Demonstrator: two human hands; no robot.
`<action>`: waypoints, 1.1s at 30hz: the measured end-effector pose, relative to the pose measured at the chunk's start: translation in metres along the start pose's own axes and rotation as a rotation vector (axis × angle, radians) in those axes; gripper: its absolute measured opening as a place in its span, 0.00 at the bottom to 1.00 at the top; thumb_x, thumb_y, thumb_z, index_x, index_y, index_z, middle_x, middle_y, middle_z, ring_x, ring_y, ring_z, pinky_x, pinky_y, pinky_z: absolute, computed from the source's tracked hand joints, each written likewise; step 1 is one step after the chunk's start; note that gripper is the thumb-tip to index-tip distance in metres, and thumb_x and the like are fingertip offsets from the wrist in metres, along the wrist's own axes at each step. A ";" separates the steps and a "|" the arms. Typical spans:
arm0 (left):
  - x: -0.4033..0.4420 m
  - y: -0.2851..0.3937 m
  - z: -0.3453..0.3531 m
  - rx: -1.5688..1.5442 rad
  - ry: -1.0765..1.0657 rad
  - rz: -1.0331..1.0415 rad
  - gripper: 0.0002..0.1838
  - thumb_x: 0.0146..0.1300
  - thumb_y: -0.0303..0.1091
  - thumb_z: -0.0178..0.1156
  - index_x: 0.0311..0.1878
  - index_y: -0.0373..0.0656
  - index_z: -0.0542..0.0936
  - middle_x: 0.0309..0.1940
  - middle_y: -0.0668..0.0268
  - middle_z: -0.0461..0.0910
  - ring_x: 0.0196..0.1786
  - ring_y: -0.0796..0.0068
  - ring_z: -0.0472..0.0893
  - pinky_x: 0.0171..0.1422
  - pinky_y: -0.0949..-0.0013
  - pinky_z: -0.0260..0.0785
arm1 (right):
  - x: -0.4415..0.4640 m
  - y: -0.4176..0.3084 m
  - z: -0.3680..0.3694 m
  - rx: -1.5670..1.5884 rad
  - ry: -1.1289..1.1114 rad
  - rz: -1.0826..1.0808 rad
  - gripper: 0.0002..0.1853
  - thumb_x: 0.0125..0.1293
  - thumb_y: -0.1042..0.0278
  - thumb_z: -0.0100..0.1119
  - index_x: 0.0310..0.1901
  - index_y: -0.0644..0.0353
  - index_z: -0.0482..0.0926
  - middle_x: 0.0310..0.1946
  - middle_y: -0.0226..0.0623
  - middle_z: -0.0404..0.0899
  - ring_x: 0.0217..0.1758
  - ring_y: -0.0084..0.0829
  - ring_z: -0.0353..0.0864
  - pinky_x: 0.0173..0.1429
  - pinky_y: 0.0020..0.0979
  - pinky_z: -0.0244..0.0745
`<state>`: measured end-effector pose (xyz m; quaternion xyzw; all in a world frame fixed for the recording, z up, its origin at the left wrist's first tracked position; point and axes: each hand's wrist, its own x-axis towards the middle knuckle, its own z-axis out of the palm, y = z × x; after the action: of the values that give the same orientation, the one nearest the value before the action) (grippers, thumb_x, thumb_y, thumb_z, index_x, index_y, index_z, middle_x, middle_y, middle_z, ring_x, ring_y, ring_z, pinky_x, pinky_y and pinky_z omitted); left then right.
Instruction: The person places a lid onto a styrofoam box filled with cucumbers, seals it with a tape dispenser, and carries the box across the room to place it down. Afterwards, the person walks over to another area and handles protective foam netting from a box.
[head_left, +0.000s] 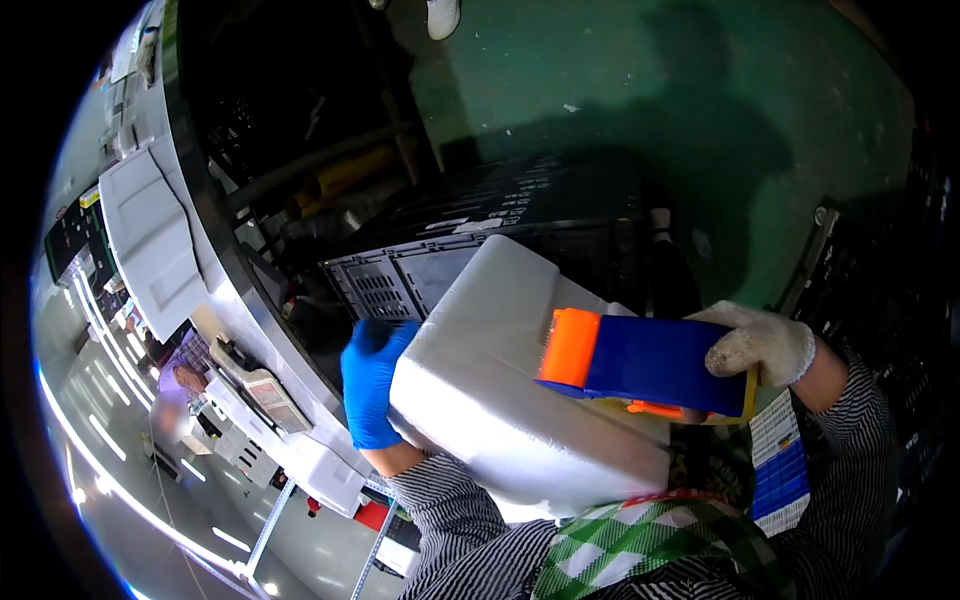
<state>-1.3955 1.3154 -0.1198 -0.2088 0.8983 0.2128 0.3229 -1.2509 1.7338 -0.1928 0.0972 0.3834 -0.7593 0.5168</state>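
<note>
A white foam box (pixel 500 370) is tilted in front of my body, its near end close to the green checked apron (pixel 640 550). My left hand (pixel 372 385), in a blue glove, grips the left edge of the box. In a whitish work glove, my right hand (pixel 760 348) is closed round a tape dispenser (pixel 655 362) with a dark blue body and an orange front. The dispenser lies over the right side of the box. Whether its tape touches the foam I cannot tell.
Behind the foam box stands a black plastic crate (pixel 480 225). A metal-edged table (pixel 270 345) runs along the left, with white foam lids (pixel 150 245) on it. A person (pixel 180 390) is beyond it. Dark crates (pixel 860 270) stand at the right on the green floor (pixel 600 80).
</note>
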 end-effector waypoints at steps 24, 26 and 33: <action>-0.077 0.044 0.070 0.022 0.905 0.529 0.25 0.59 0.39 0.70 0.57 0.40 0.77 0.44 0.61 0.76 0.51 0.65 0.77 0.60 0.64 0.70 | 0.009 -0.023 0.024 0.618 0.067 -0.115 0.18 0.63 0.59 0.63 0.50 0.63 0.78 0.49 0.40 0.80 0.48 0.28 0.82 0.55 0.32 0.79; -0.081 0.034 0.072 0.011 0.846 0.596 0.24 0.60 0.37 0.69 0.59 0.41 0.76 0.46 0.62 0.74 0.49 0.68 0.76 0.57 0.66 0.70 | 0.005 -0.027 0.028 0.577 0.145 -0.140 0.18 0.64 0.59 0.63 0.51 0.61 0.78 0.49 0.40 0.80 0.49 0.28 0.82 0.55 0.31 0.80; -0.198 0.022 0.135 0.497 0.303 0.726 0.59 0.45 0.62 0.70 0.76 0.46 0.53 0.76 0.45 0.40 0.78 0.42 0.36 0.77 0.40 0.25 | 0.010 -0.014 0.033 0.463 0.133 -0.282 0.19 0.66 0.57 0.60 0.54 0.58 0.77 0.48 0.38 0.79 0.48 0.29 0.81 0.53 0.31 0.81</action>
<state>-1.2012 1.4507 -0.0767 0.1740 0.9741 0.0572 0.1328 -1.2593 1.7069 -0.1687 0.2080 0.2422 -0.8831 0.3438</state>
